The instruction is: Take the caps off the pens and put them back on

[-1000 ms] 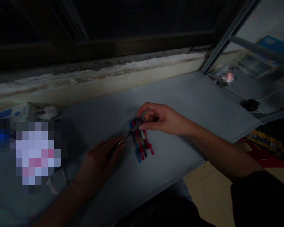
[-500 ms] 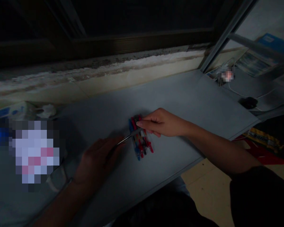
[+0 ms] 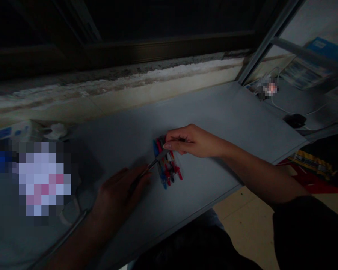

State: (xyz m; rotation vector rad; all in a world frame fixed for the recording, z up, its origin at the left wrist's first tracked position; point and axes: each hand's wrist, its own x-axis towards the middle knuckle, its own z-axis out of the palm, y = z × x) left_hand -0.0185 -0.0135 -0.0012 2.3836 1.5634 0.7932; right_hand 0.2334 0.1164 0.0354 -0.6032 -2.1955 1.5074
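A slim pen [image 3: 152, 165], dark at the lower end with a shiny band and a grey upper end, slants between my hands above the desk. My left hand [image 3: 114, 193] is closed around its dark lower end. With thumb and fingers pinched, my right hand [image 3: 193, 140] grips the grey upper end; whether that is a separate cap I cannot tell. Under the pen, several pens in blue, red and black [image 3: 171, 170] lie side by side on the grey desk [image 3: 208, 108], apparently in clear plastic. My right hand partly hides their upper ends.
At the left are a blurred-out pale item [image 3: 43, 180], a box [image 3: 17, 131] and a white plug [image 3: 55, 131]. A metal frame post [image 3: 259, 60] rises at the back right, with cables, a black adapter [image 3: 295, 120] and a blue box [image 3: 331, 50] beyond it.
My right hand has shifted slightly up, with its lower fingers more curled in. More of the pen's dark part and grey end now shows between my hands. The pens below stay put.
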